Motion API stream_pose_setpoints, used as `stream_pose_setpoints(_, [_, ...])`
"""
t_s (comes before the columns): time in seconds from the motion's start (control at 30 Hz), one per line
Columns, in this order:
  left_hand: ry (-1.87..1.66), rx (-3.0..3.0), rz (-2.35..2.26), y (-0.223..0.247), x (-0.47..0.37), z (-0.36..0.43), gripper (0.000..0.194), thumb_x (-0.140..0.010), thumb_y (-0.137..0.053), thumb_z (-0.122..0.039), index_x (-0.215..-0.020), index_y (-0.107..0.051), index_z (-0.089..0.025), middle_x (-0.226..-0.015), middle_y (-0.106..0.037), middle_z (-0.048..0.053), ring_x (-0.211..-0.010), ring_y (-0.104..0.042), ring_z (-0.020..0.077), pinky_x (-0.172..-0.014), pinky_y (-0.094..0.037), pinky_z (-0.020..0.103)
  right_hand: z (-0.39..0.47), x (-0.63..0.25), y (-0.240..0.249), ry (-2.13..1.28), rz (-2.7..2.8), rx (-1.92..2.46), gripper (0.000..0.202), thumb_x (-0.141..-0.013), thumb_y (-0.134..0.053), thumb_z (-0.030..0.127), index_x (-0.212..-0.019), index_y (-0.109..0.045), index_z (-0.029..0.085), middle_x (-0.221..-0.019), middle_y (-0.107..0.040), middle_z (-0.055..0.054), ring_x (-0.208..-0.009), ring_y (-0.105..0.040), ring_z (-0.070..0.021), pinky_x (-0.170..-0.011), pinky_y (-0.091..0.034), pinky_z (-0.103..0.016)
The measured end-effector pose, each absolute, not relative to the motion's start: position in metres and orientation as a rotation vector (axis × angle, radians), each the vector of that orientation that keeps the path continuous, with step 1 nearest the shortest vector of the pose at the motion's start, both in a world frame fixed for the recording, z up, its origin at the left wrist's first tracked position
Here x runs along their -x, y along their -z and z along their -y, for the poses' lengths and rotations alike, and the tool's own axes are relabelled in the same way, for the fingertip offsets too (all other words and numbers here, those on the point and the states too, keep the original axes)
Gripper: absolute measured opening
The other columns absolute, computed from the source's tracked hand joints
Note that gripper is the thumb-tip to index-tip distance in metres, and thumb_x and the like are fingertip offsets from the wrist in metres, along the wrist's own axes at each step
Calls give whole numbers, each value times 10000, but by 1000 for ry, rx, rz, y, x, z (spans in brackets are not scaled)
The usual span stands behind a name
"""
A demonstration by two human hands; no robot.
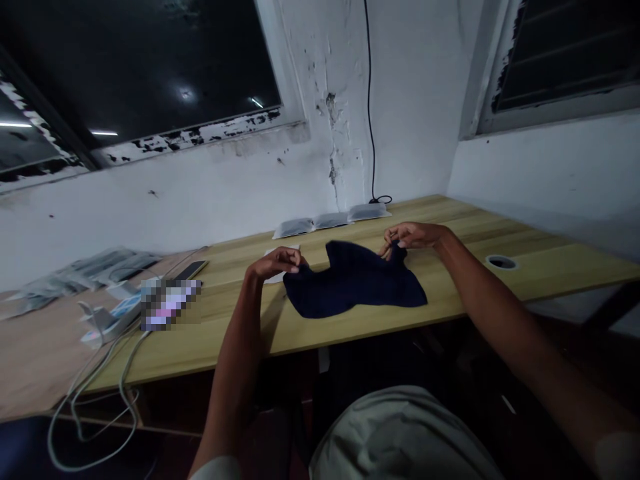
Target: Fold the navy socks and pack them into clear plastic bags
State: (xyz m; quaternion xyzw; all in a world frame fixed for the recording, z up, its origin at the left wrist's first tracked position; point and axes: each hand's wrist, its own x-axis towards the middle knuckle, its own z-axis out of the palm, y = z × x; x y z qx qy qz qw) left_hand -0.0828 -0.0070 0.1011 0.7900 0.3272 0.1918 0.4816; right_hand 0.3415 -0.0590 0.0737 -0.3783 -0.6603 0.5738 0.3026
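Observation:
A dark navy piece of cloth (353,280) hangs between my hands, low over the front part of the wooden table; its exact kind of item is unclear. My left hand (280,262) pinches its left upper corner between thumb and fingers. At the right upper corner, my right hand (407,237) grips a bunched bit of the same fabric. The cloth's upper edge sags and folds between the two grips. Behind my left hand lies a white sheet (275,276), partly covered by the hand and the cloth.
Several flat clear packets (330,220) lie in a row near the wall. More plastic packets (95,270) are at the left. A power strip (117,319) with white cables (131,360) sits beside a phone (170,307). The wooden table (465,233) has a round cable hole (501,263).

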Motion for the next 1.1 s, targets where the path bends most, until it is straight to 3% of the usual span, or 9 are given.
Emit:
stream_pose_setpoints(0.07, [-382, -1901, -778, -106, 85, 11, 511, -392, -887, -559, -636, -654, -175, -818, -711, 124, -886, -652, 310, -829, -487, 410, 66, -342, -78, -1615, 1791, 969, 615, -513, -907, 359, -1029, -663, 130, -1137, -693, -169, -996, -676, -288, -885, -502, -409])
stream_pose_setpoints(0.17, [-338, -1966, -901, -105, 84, 9, 480, -458, -868, -560, -693, -703, -175, -793, -715, 102, -843, -655, 275, -801, -493, 368, 61, -338, -74, -1515, 1839, 1060, 658, -496, -907, 382, -1071, -694, 142, -1135, -699, -138, -972, -676, -264, -857, -504, -362])
stream_pose_setpoints(0.33, [-85, -2082, -1134, -86, 81, -3, 407, -317, -932, -312, -621, -679, -215, -649, -668, -20, -667, -625, 200, -637, -475, 272, 39, -335, -54, -1245, 2179, 1454, 368, -412, -917, 290, -707, -745, 152, -690, -696, -5, -691, -600, -174, -655, -432, -250])
stream_pose_setpoints(0.4, [-180, -2052, -1213, -77, 82, -9, 414, -290, -934, -263, -543, -608, -220, -542, -590, -42, -571, -578, 184, -583, -459, 277, 32, -337, -48, -1187, 2274, 1504, 275, -459, -892, 277, -622, -718, 140, -597, -647, 14, -626, -538, -145, -613, -381, -245])
stream_pose_setpoints(0.53, [-503, -2015, -1324, -65, 85, -24, 340, -454, -896, -280, -562, -577, -233, -515, -529, -28, -597, -557, 195, -606, -455, 290, 25, -341, -43, -984, 2146, 1487, 240, -553, -847, 289, -568, -660, 140, -537, -573, 32, -567, -457, -104, -560, -325, -237])
stream_pose_setpoints(0.73, [-583, -1930, -1468, -58, 83, -36, 317, -486, -852, -287, -711, -653, -185, -622, -601, -4, -638, -551, 178, -535, -398, 257, 28, -337, -40, -1201, 1687, 1550, 419, -420, -908, 260, -761, -678, 185, -686, -677, -9, -607, -582, -156, -509, -436, -241])
stream_pose_setpoints(0.87, [-807, -1753, -1446, -62, 70, -28, 357, -547, -850, -388, -719, -621, -175, -548, -546, -25, -565, -551, 149, -502, -406, 247, 30, -330, -38, -1283, 1670, 1599, 384, -404, -904, 149, -716, -680, 154, -590, -645, -16, -508, -556, -142, -453, -439, -245])
stream_pose_setpoints(1.0, [-819, -1572, -936, -80, 52, -6, 502, -791, -625, -639, -901, -659, -150, -836, -702, 106, -809, -683, 227, -707, -534, 329, 32, -325, -39, -1273, 1567, 1609, 339, -489, -867, 105, -774, -688, 140, -646, -680, -39, -528, -603, -165, -461, -482, -257])
stream_pose_setpoints(1.1, [-689, -1630, -635, -89, 42, 11, 604, -859, -514, -685, -1146, -627, -167, -1205, -669, 162, -1080, -659, 298, -911, -516, 430, 35, -324, -39, -1250, 1546, 1577, 270, -591, -816, 145, -829, -687, 147, -755, -723, -59, -606, -650, -168, -497, -501, -229])
